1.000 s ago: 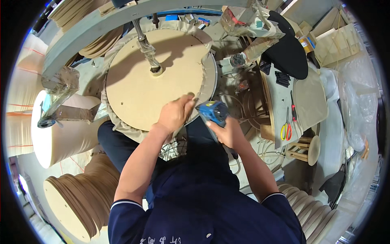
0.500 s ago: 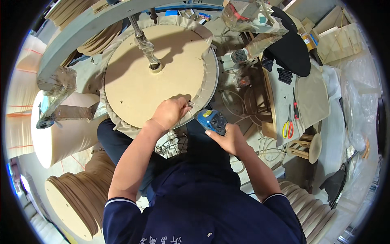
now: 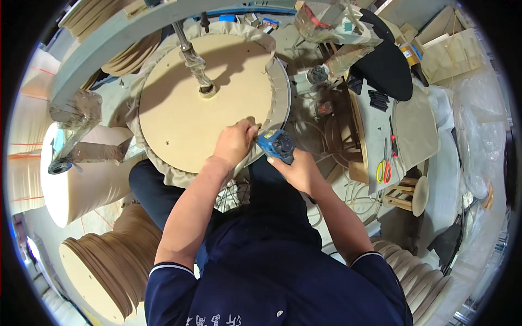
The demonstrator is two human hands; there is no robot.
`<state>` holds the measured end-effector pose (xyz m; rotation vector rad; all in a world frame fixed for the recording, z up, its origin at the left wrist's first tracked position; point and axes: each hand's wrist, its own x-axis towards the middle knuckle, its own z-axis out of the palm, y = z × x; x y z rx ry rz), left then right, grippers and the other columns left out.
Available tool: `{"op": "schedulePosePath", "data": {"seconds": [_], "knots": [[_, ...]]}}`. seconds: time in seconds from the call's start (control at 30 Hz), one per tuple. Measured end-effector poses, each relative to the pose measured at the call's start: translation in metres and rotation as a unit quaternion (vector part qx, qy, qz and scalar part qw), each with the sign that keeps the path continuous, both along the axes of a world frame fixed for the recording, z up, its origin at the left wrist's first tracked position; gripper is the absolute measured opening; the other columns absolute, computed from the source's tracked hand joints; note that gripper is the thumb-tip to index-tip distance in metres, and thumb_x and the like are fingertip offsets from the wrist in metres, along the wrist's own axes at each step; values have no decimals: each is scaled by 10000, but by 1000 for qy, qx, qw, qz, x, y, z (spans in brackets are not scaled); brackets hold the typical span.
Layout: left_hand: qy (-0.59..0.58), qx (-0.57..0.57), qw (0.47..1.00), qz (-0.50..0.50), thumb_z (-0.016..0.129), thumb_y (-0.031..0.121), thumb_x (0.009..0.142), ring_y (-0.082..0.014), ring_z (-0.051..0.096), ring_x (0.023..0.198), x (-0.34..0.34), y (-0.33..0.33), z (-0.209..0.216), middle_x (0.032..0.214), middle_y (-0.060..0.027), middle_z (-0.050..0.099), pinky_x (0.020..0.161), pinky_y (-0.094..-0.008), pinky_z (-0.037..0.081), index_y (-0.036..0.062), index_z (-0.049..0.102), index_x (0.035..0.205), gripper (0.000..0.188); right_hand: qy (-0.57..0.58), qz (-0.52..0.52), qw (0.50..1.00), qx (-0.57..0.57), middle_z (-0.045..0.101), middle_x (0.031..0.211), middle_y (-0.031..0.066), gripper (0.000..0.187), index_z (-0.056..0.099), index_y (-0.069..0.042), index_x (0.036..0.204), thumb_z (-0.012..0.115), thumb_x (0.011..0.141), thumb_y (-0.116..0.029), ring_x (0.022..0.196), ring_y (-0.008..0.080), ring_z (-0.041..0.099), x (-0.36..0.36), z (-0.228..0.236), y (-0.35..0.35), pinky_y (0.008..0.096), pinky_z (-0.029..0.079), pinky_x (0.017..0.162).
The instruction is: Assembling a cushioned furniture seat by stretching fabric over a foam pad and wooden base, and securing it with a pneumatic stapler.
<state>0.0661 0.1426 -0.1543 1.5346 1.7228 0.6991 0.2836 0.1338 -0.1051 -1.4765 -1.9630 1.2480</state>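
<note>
Round board [image 3: 187, 119], tan, lies face-on in front of the person, ctr pinned under a plastic-wrapped shaft [image 3: 196, 68] that comes down from the grey machine frame [image 3: 103, 46]. Beige fabric [image 3: 280, 95] runs round its rim: gathered & wavy along the L edge, lying flatter along the R edge, w/ a thin pale rim showing just outside it there. L hand [image 3: 235, 144] is at the board's near R edge, fingers curled in, pinching the fabric. R hand [image 3: 296, 168] is wrapped round a blue & blk handheld tool [image 3: 276, 145], its nose right by the L fingertips, over the same bit of edge; can't tell if the nose touches the fabric. Off to the R, bench [image 3: 375, 138]: scissors [image 3: 384, 167] w/ yellow & red handles nr its near edge, red-handled tool [image 3: 394, 146] just beside them, bundle of blk strips [image 3: 379, 101] farther back toward the L edge, beige flat pc [image 3: 416, 130] along the R side, big blk sheet [image 3: 383, 70] at the far end. Small wooden stool [image 3: 418, 195] is just past the bench's near R corner. Also around: fat cream roll [image 3: 89, 179] L of the machine, stack of tan boards [image 3: 103, 271] lower L, row of pale discs [image 3: 416, 277] lower R, partly behind the R sleeve.
</note>
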Motion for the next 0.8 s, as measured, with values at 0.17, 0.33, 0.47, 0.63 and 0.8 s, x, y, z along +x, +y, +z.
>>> {"op": "schedulePosePath", "data": {"seconds": [0.17, 0.33, 0.47, 0.63, 0.8], "knots": [[48, 53, 976, -207, 548, 335, 1057, -436, 680, 992, -8, -24, 14, 1100, -224, 719, 877, -499, 536, 149, 561, 1451, 436, 50, -99, 977, -185, 597, 645, 16, 314, 689, -20, 1002, 760, 946, -321, 503, 101, 546, 33, 12, -5, 296, 432, 503], [38, 60, 972, -225, 586, 282, 1023, -421, 676, 975, -27, -19, 10, 1026, -209, 720, 856, -488, 536, 102, 623, 1289, 323, 25, -58, 988, -141, 583, 636, -1, 312, 683, -26, 976, 763, 940, -326, 500, 96, 530, 40, 4, -15, 297, 420, 497], [77, 70, 980, -170, 630, 257, 1000, -411, 678, 905, -23, -15, 5, 910, -195, 713, 811, -485, 538, 57, 654, 1046, 207, -47, 6, 994, -102, 665, 694, 56, 338, 713, -11, 989, 780, 922, -335, 584, 118, 610, 30, 13, -15, 323, 486, 563], [36, 15, 994, -102, 698, 282, 973, -394, 675, 791, -21, -8, -4, 845, -186, 706, 725, -465, 537, 48, 680, 965, 235, -75, 29, 990, -118, 756, 944, 218, 436, 721, 16, 1106, 773, 915, -372, 973, 377, 742, 21, 14, -14, 408, 557, 827], [19, 26, 995, -90, 722, 272, 971, -388, 666, 718, -15, -3, -7, 803, -188, 702, 679, -454, 533, 39, 684, 954, 237, -71, 28, 990, -122, 747, 972, 237, 458, 704, 17, 1154, 770, 912, -366, 1005, 384, 734, 8, 13, -9, 409, 557, 855]]}}
